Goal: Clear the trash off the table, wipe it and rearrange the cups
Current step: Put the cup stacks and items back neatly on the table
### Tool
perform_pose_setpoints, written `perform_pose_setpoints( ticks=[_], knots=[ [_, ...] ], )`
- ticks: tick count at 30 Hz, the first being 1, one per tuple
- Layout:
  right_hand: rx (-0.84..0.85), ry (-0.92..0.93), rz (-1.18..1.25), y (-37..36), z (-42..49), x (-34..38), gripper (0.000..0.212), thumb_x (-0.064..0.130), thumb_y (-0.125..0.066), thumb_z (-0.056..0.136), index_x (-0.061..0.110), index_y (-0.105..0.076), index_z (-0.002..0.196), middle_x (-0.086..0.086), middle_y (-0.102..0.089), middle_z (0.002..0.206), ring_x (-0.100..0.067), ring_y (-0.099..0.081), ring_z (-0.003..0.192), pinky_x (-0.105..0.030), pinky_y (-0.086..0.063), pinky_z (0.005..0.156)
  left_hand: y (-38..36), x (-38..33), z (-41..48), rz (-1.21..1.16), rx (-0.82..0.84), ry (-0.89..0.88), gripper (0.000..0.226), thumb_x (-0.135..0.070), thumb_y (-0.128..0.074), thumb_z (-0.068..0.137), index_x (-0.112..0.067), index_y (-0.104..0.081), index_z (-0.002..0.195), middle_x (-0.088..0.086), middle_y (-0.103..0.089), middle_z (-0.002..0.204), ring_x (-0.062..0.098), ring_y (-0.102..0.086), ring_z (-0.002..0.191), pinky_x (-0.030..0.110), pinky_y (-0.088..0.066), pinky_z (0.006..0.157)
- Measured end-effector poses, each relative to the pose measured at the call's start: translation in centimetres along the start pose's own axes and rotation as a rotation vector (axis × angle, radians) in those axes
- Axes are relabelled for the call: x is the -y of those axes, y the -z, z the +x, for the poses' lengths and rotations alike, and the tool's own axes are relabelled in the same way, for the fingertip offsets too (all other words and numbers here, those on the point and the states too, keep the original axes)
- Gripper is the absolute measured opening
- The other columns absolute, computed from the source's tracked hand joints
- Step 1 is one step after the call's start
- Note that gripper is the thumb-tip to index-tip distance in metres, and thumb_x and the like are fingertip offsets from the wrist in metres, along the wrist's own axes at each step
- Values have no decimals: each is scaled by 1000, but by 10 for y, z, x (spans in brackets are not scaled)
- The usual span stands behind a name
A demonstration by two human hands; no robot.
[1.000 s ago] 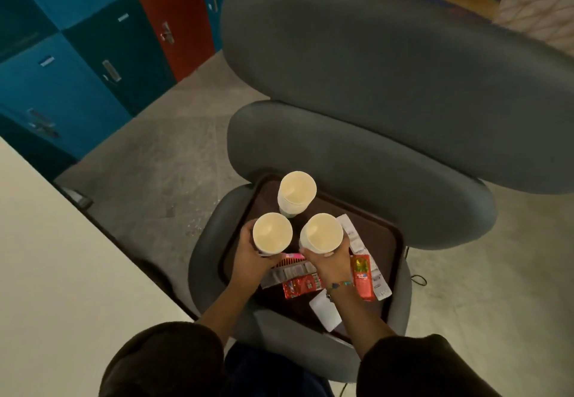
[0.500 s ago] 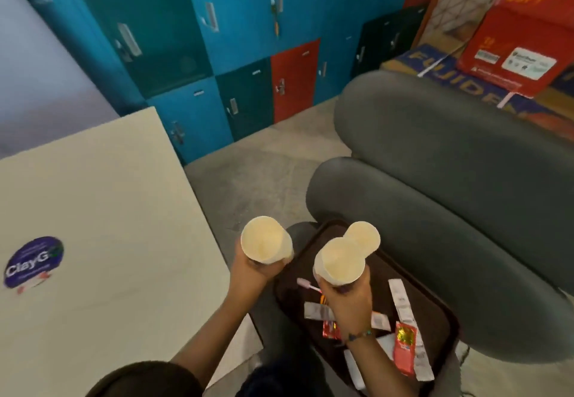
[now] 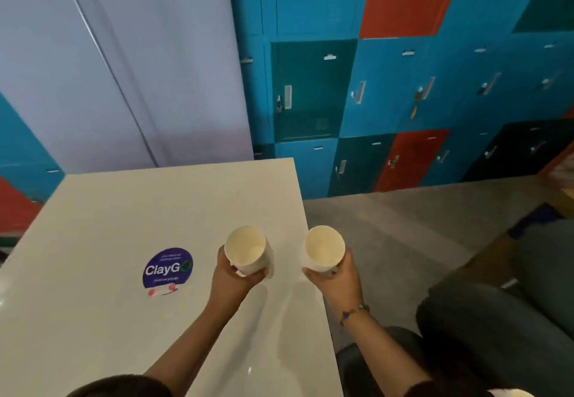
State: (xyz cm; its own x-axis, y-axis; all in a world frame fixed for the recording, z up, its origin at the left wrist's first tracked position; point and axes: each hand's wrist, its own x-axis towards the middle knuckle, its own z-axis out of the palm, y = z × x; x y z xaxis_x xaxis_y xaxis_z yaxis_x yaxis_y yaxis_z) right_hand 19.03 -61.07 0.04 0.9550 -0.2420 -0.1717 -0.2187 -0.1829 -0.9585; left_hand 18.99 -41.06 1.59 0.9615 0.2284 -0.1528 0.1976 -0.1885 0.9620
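A paper cup (image 3: 247, 250) is held in the left hand (image 3: 236, 275), fingers wrapped round its lower wall, above the white table (image 3: 124, 219). It is tilted with the mouth turned toward the camera, and the inside looks empty. It sits to the right of the round blue sticker (image 3: 168, 268) on the tabletop, well apart from it.

A second paper cup (image 3: 324, 249) is gripped the same way in the right hand (image 3: 334, 278); a beaded bracelet (image 3: 354, 312) is worn on that wrist. This cup is held just past the table's right edge, over the grey floor (image 3: 403, 225) (its mouth also faces the camera, interior pale and bare).

The two cups are held side by side at about the same height, apart, not touching.

Beyond the table's far edge a wall of blue, teal and red lockers (image 3: 388, 86) is seen. A dark grey chair (image 3: 497, 319) is partly seen right of the table.
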Motion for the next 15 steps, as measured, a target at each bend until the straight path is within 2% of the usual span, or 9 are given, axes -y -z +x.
perform_pose_setpoints(
  ticks=[3,6,11,15],
  knots=[
    [18,50,-65,-39,59,13,74,16,-88,58,24,-46,118,2,-57,120,-15,-54,112,-30,-46,97,9,5,62,-5,-26,41,97,-40,-80,35,-25,-40,122,-1,-54,118,21,-55,106,23,-45,75],
    [26,67,-121,-67,113,27,70,21,-87,59,20,-48,117,-1,-58,120,-20,-55,113,-28,-45,93,12,8,119,43,-13,21,84,-22,-85,48,-26,-40,118,-2,-54,114,22,-55,102,21,-44,70],
    [37,58,-166,-112,197,45,67,21,-85,63,19,-48,118,-3,-58,121,-24,-55,114,-36,-45,93,8,7,214,97,-79,3,80,-15,-86,61,-14,-41,127,1,-55,117,22,-54,100,33,-43,80],
    [15,34,-192,-137,243,52,71,23,-83,66,18,-45,127,-4,-55,129,-26,-52,120,-40,-42,100,2,0,266,147,-68,-35,85,-19,-85,62,-15,-37,133,6,-53,130,28,-54,114,42,-48,92]
  ],
)
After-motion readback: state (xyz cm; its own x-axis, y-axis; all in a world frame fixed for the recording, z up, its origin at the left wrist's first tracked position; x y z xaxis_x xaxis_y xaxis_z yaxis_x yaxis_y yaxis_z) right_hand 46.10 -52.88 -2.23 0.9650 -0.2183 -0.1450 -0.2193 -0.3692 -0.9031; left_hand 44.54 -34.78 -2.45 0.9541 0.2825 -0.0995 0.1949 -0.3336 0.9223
